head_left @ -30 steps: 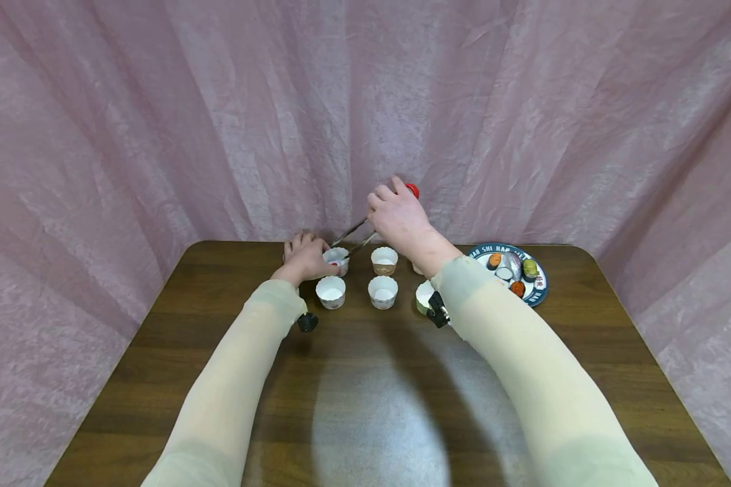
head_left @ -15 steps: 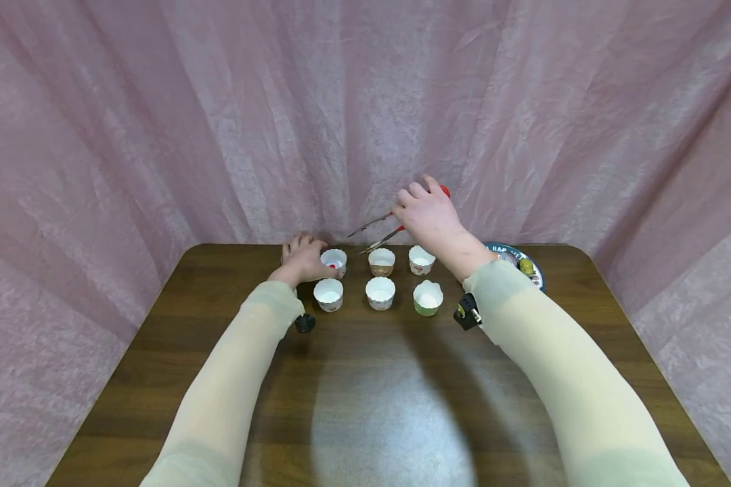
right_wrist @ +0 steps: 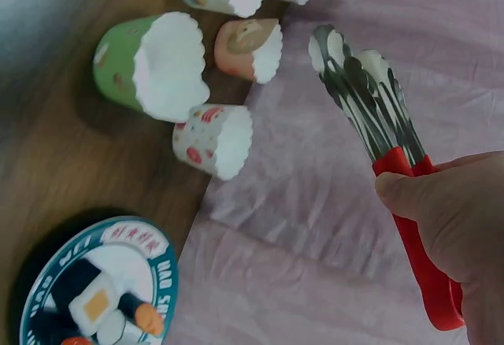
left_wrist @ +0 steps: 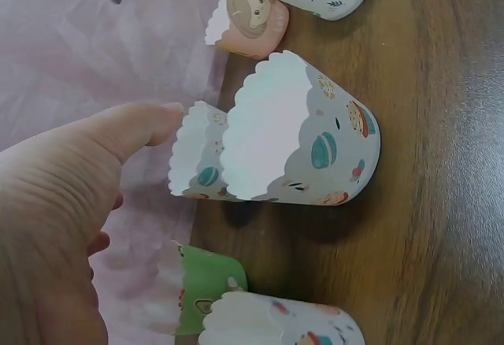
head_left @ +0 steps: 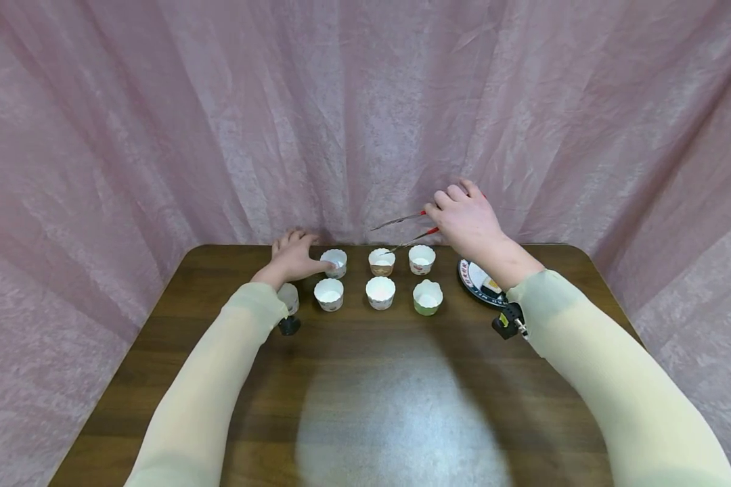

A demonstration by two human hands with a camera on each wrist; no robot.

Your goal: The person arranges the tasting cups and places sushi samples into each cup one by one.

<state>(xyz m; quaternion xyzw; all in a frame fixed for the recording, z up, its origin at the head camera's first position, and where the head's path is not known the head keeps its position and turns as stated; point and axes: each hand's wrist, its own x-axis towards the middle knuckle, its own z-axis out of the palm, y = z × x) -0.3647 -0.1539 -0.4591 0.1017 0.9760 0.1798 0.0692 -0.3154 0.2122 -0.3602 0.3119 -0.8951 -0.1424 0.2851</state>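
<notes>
My right hand (head_left: 466, 220) grips food tongs (right_wrist: 423, 258) with red handles and metal arms, held in the air above the back row of paper cups. The tongs' arms stand apart, and nothing shows between their tips. My left hand (head_left: 294, 256) is beside the back left paper cup (head_left: 335, 272), thumb stretched toward its rim; whether it touches is unclear. Its other fingers are loosely bent, partly hidden. In front stands another white patterned cup (head_left: 329, 297). A further cup (head_left: 289, 297) is partly covered by the left wrist.
More cups stand to the right: a brown one (head_left: 381, 268), two white patterned ones (head_left: 380, 297) (head_left: 422, 266) and a green one (head_left: 426, 309). A blue-rimmed plate (right_wrist: 168, 282) with toy-like sushi pieces lies far right, partly behind my right arm. A pink curtain (head_left: 365, 122) hangs behind the table.
My right hand has carried the tongs rightward, away from the back left cup. My left hand has drawn slightly left from that cup, uncovering more of it.
</notes>
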